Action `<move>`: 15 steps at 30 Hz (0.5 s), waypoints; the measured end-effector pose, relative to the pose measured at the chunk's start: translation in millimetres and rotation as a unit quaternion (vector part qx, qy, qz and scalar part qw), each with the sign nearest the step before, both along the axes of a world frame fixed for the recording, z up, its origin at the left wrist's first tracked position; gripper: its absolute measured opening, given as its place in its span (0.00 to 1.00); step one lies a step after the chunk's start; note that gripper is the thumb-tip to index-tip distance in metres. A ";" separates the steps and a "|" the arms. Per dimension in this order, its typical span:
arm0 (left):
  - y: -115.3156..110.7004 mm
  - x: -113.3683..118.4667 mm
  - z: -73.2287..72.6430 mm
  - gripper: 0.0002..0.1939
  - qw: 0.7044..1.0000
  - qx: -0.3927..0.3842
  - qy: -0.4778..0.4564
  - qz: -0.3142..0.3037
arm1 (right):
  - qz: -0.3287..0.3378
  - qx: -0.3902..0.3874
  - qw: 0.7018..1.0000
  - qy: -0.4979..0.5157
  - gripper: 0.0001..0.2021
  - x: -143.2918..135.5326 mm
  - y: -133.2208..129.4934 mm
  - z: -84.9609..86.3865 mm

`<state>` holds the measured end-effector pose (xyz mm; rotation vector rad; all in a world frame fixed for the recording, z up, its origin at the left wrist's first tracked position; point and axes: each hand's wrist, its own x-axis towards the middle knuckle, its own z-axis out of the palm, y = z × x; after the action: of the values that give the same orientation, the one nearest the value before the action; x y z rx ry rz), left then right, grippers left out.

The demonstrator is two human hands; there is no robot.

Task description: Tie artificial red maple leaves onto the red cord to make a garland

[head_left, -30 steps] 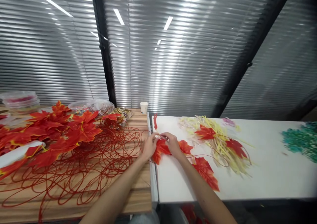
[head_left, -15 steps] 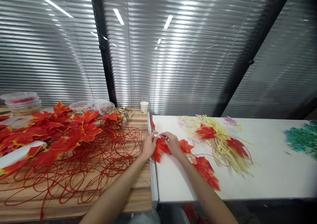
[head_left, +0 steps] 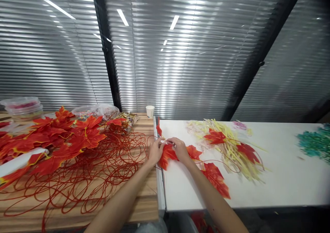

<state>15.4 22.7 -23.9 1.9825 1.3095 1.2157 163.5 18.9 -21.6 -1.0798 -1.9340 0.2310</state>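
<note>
Counted two tables before you: one striped wooden table [head_left: 146, 205], one white table [head_left: 278, 178]. Two bare hands, your left hand [head_left: 155, 152] and right hand [head_left: 180, 150]. White paper cup [head_left: 150, 111]: one. Red maple-shaped leaves [head_left: 216, 182] on the white side: six, one narrow, seen edge-on. Heaps of yellow shredded strips [head_left: 238, 157]: one. Teal-green stringy heaps [head_left: 313, 143]: one. Tangles of thin red cord [head_left: 103, 173]: one. Wooden-side leaves overlapped too much for you to count.

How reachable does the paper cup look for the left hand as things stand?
Likely yes: the paper cup stands beyond the left hand, with only thin red cord seeming to cross between. That hand's fingertips are at a red leaf, though, so the grip may need freeing first.
</note>
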 end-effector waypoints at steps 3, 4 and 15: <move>-1.2 -0.2 1.7 0.13 1.000 -0.005 0.009 0.007 | 0.001 -0.008 1.000 -0.002 0.23 -0.8 -0.6 0.1; -1.4 -0.2 2.1 0.13 1.000 -0.007 0.010 0.009 | 0.001 -0.010 1.000 -0.001 0.22 -1.1 -0.5 -0.1; -0.4 0.2 0.7 0.13 0.999 0.001 0.033 -0.008 | 0.003 -0.016 1.000 0.026 0.18 -2.7 -1.0 0.9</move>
<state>15.5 22.4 -23.1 2.0463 1.3235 1.1530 160.7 17.9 -20.7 -1.0781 -1.8944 0.2910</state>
